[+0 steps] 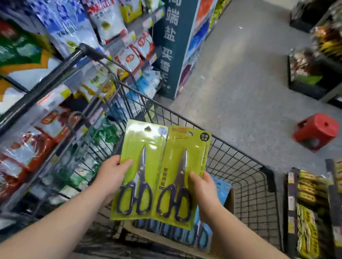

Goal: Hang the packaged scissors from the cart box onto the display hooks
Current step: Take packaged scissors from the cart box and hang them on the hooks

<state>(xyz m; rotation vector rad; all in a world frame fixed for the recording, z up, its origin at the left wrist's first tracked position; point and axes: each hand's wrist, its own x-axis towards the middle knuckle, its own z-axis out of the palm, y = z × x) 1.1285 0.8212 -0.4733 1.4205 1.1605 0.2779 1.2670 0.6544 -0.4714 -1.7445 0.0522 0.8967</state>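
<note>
Both hands are over the cart (239, 149), each gripping one pack of scissors by an outer edge, thumb across the front. The left hand (111, 173) holds the left pack (138, 172) and the right hand (203, 191) holds the right pack (182, 175). The green cards stand upright with their inner edges touching. Beneath them, at the cart's near edge, a cardboard box (231, 200) holds more packs (201, 235) on blue cards. A red stool (317, 131) stands on the floor beyond the cart's far right corner.

Supermarket aisle: shelves (55, 25) w/ packaged goods both sides, wire cart (246, 183), salt ad sign (170, 30).
</note>
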